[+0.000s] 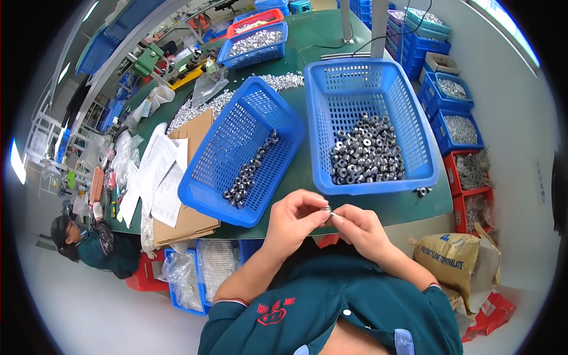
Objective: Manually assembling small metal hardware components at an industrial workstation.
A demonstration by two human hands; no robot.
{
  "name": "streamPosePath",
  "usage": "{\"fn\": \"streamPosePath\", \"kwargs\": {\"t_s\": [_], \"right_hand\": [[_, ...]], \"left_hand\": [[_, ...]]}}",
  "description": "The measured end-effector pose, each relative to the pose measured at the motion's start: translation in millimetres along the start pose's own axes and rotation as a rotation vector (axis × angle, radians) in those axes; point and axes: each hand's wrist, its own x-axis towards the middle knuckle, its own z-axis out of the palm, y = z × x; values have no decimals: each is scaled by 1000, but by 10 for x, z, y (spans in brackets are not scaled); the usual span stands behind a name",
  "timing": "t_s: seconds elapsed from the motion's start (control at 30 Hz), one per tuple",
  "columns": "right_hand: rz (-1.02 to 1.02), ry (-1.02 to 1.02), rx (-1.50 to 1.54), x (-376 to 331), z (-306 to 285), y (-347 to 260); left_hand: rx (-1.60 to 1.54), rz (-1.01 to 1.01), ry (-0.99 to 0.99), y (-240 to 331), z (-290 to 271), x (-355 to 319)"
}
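My left hand (pixel 294 220) is closed, with thumb and forefinger pinching a small metal ring-shaped part (pixel 327 208) at the table's near edge. The fingertips of my right hand (pixel 360 227) are pinched together and meet the part from the right; whatever they hold is too small to make out. Beyond my hands, a blue basket (pixel 435 176) on the right holds a heap of dark and silver metal rings (pixel 368 151). To its left, a tilted blue basket (pixel 188 198) has fewer such rings (pixel 241 182) along its lower side.
Loose silver parts (pixel 284 81) are spread on the green table (pixel 322 32) behind the baskets. Papers (pixel 157 171) and cardboard (pixel 198 133) lie to the left. Stacked bins (pixel 455 130) and a yellow sack (pixel 444 260) stand at the right. Another person (pixel 97 251) works at far left.
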Motion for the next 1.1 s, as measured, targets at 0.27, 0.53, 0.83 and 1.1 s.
{"fn": "streamPosePath", "kwargs": {"t_s": [0.27,0.53,0.83,1.1], "right_hand": [[74,21,-107,-199,-68,306],[203,110,-57,-284,-159,303],[201,69,-39,-244,-195,379],[181,31,-104,-211,-174,376]], "left_hand": [[931,499,-369,-124,348,1481],[1247,419,-444,-272,637,1740],[1274,358,602,-223,-1007,1260],[1627,230,658,-505,-1253,1206]]}}
